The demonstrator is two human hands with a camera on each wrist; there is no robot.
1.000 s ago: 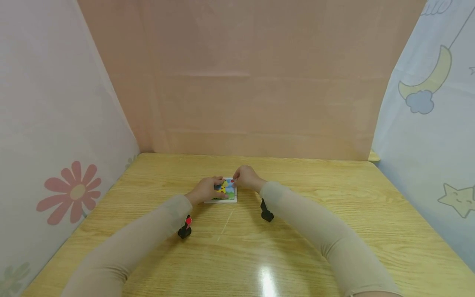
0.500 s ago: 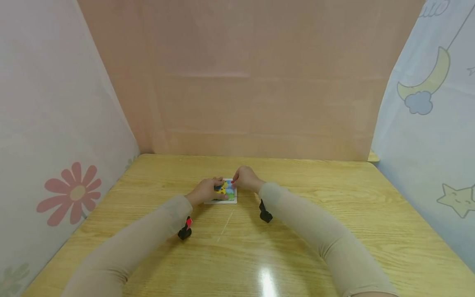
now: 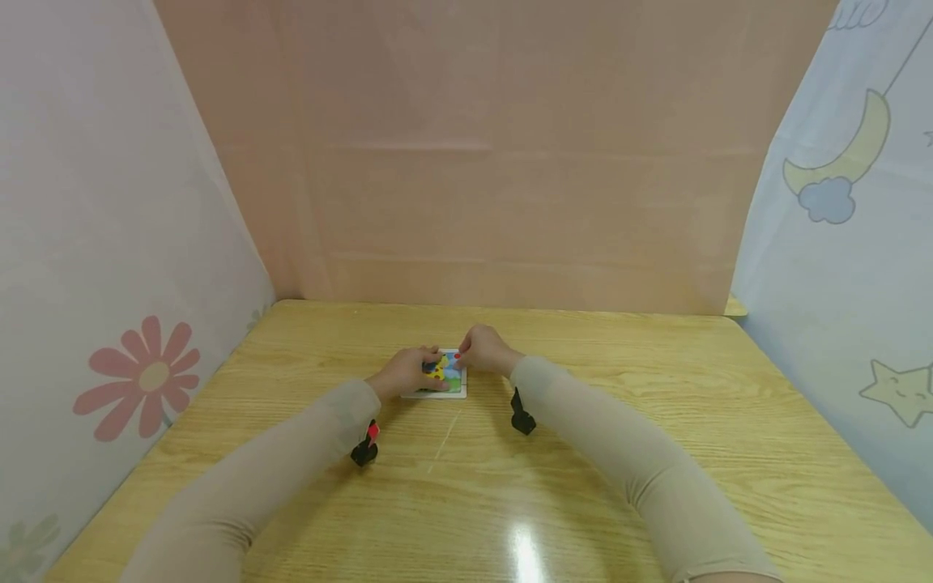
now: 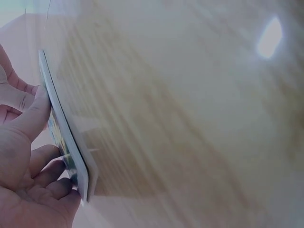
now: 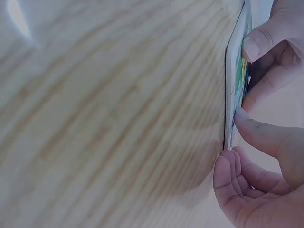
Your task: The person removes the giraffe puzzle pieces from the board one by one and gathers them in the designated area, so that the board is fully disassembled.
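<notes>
A small flat jigsaw puzzle (image 3: 453, 380) with a white border and a yellow spotted animal lies on the wooden table in the head view. The left hand (image 3: 402, 373) rests across its left part; the thumb touches the picture near the front edge. Some of its other fingers bend against the picture side in the left wrist view. At the puzzle's far right corner, the right hand (image 3: 486, 350) pinches the edge. The right wrist view shows its thumb (image 5: 259, 130) on the picture face and fingers curled by the rim. Both hands cover parts of the picture.
The wooden table (image 3: 583, 486) reaches to a plain brownish backdrop (image 3: 466, 162). Printed white cloths (image 3: 131, 202) hang at both sides. A black camera mount (image 3: 364, 450) sits at the left wrist and another black mount (image 3: 521, 414) at the right.
Both hands keep practically the same place on the puzzle, with only tiny finger shifts. The puzzle stays where it was; the head view tilts slightly.
</notes>
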